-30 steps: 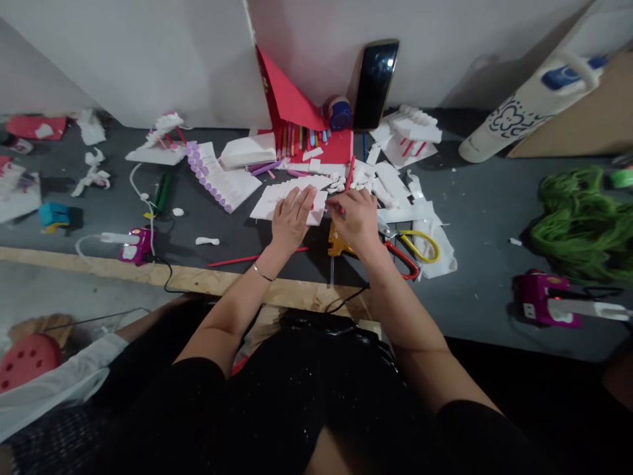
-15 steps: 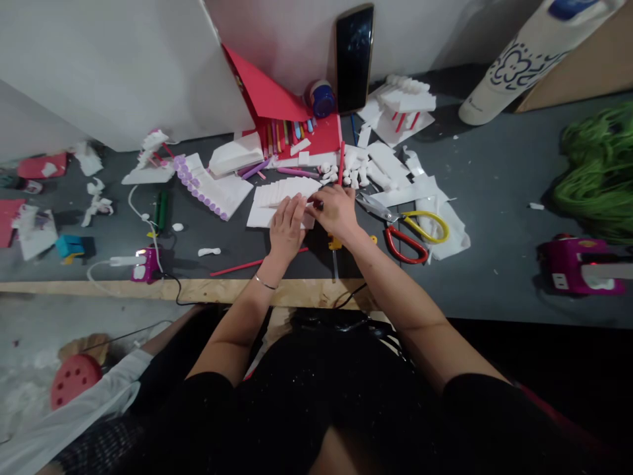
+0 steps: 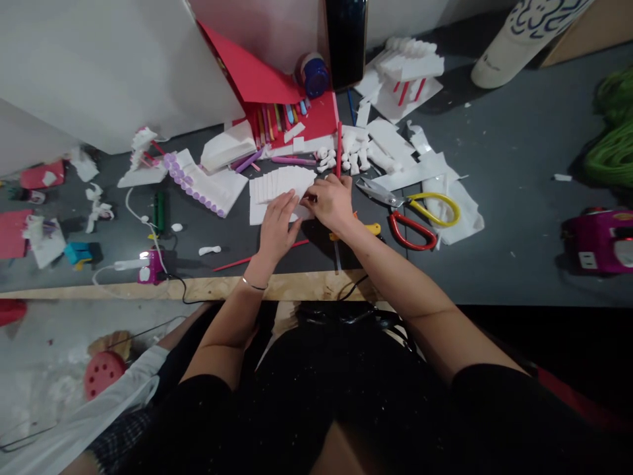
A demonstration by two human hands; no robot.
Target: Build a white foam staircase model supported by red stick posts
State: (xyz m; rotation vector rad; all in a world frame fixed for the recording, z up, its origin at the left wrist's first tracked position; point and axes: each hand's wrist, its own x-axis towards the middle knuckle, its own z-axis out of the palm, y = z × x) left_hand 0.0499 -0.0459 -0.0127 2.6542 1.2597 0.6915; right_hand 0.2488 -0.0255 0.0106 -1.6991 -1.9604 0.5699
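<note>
A white piece with overlapping strips fanned along it (image 3: pixel 277 185) lies on the dark table in front of me. My left hand (image 3: pixel 277 227) rests on its lower right part, fingers spread. At the piece's right end is my right hand (image 3: pixel 330 200), its fingers curled together; what they pinch, if anything, is hidden. A red stick (image 3: pixel 339 148) stands out just beyond the right hand. Scissors with one yellow and one red handle (image 3: pixel 413 227) lie to the right, and a yellow cutter (image 3: pixel 370 230) is partly under my right wrist.
White clay pieces (image 3: pixel 353 158), a blue-lidded jar (image 3: pixel 314 76), a phone (image 3: pixel 346 46) and a white model on red posts (image 3: pixel 408 66) stand behind. A bottle (image 3: pixel 504 56) and green yarn (image 3: pixel 610 145) are right. A purple glue gun (image 3: pixel 601 242) lies at the right edge.
The whole view has shifted. My left hand has moved slightly left on the white piece, and its thumb now stands apart. My right hand remains at the piece's right end.
</note>
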